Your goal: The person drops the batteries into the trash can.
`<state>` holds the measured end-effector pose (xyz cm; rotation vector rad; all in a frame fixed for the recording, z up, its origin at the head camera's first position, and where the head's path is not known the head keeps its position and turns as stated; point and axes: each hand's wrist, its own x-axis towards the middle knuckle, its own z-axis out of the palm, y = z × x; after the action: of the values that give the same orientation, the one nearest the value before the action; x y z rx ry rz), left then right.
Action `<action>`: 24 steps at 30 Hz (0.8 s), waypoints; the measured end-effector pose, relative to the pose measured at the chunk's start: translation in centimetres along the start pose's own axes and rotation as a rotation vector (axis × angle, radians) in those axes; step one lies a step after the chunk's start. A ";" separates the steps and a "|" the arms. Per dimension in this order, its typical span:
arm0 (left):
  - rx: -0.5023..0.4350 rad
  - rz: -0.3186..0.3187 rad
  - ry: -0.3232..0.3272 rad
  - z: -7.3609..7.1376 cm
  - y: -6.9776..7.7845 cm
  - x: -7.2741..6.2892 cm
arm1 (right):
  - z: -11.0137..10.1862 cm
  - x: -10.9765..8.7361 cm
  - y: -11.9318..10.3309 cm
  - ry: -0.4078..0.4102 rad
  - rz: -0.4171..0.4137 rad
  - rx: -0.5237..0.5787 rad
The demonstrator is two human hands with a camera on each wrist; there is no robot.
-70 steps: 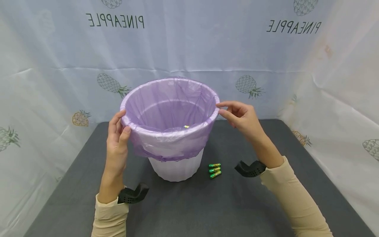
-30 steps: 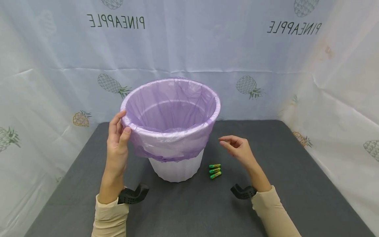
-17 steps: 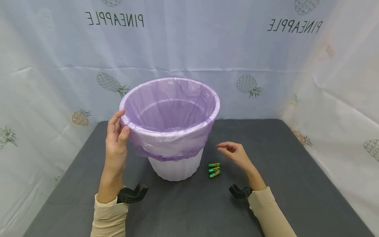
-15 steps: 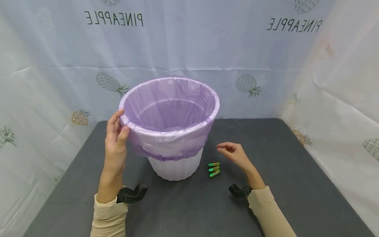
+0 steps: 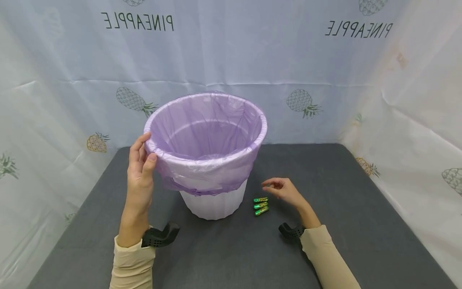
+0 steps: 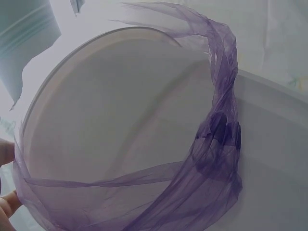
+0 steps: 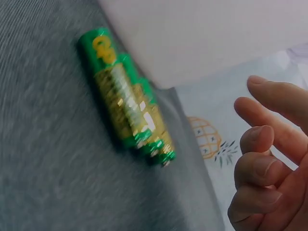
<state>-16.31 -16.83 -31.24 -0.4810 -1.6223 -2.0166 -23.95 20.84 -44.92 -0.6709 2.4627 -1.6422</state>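
A white trash can [image 5: 214, 206] stands on the table, lined with a purple plastic bag [image 5: 202, 176] folded over its rim. My left hand [image 5: 140, 176] holds the rim at the left, thumb toward the front. In the left wrist view, the bag's loose edge [image 6: 224, 72] hangs bunched and twisted beside the can. Three green-and-gold batteries [image 5: 261, 206] lie side by side on the table, right of the can. My right hand [image 5: 285, 191] hovers just above and right of them, fingers loosely bent and apart from the batteries [image 7: 122, 91]. The bottom of the bag is hidden.
A dark grey cloth covers the table [image 5: 231, 257]. White curtains printed with pineapples [image 5: 299, 100] enclose the back and both sides. Black camera mounts sit on the left wrist [image 5: 160, 236] and the right wrist [image 5: 290, 231].
My right hand has left the can's right rim and come down beside the batteries. A small shiny piece seen inside the front rim earlier is out of sight. My left hand keeps its place.
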 end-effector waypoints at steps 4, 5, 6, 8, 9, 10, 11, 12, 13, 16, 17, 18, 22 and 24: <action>-0.002 -0.002 -0.004 0.0 0.0 0.0 | 0.0 -0.1 0.8 -0.032 0.033 -0.049; -0.002 -0.003 -0.006 0.0 0.0 0.0 | 0.0 -0.1 0.9 -0.038 0.042 -0.058; -0.002 -0.004 -0.005 0.0 -0.1 0.0 | -0.1 -0.2 1.1 -0.043 0.048 -0.063; -0.002 -0.004 -0.003 0.0 -0.1 0.0 | -0.1 -0.2 1.4 -0.048 0.055 -0.066; -0.001 -0.004 -0.002 0.0 -0.1 0.0 | -0.1 -0.2 1.5 -0.049 0.057 -0.066; -0.003 -0.004 -0.001 0.0 -0.1 0.0 | -0.1 -0.2 1.5 -0.049 0.061 -0.066; -0.004 -0.004 0.000 0.0 -0.1 0.0 | -0.1 -0.1 1.6 -0.050 0.064 -0.067; -0.005 -0.004 -0.001 0.0 0.0 0.0 | -0.1 -0.1 1.7 -0.051 0.066 -0.065; -0.006 -0.004 -0.002 0.0 0.0 0.0 | -0.1 -0.1 1.7 -0.052 0.069 -0.067; -0.006 -0.004 -0.010 0.0 0.0 0.0 | -0.2 -0.1 1.9 -0.059 0.075 -0.081; -0.005 -0.003 -0.012 0.0 0.0 0.1 | -0.2 -0.1 2.0 -0.062 0.077 -0.086; -0.004 -0.002 -0.013 0.0 0.0 0.1 | -0.2 -0.1 2.0 -0.066 0.077 -0.096; 0.001 -0.002 -0.009 -0.1 0.0 0.1 | -0.1 -0.1 2.1 -0.087 0.065 -0.134; 0.001 -0.005 -0.007 -0.1 0.0 0.1 | -0.1 -0.1 2.1 -0.094 0.055 -0.152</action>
<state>-16.36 -16.90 -31.18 -0.4843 -1.6298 -2.0202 -24.52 21.67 -46.79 -0.6747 2.5320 -1.3820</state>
